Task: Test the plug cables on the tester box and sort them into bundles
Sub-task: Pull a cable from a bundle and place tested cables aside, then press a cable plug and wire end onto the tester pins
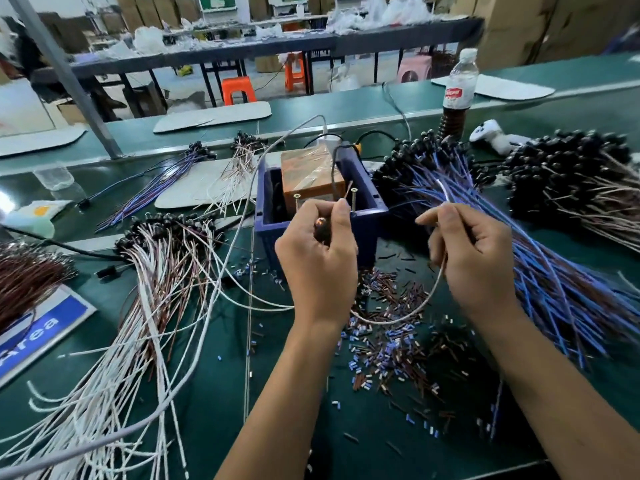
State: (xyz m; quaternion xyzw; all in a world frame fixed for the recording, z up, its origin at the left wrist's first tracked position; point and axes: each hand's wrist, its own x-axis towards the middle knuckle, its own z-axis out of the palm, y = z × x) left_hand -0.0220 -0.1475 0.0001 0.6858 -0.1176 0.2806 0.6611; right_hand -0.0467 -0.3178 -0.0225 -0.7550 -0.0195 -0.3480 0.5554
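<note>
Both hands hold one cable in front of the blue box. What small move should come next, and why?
Probably lay the tested cable on the white-wire bundle at the left. The plug in the left hand glows, its wire end touches a screw on the tester box, and the right hand pinches the other wire.

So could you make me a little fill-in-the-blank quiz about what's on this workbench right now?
1. The tester box sits inside a ____ plastic tray.
2. The cable hangs in a loop between the left hand and the ____ hand.
3. The big bundle beside the right hand has mostly ____ wires.
4. The bottle at the back has a ____ cap.

Missing words: blue; right; blue; white
</note>
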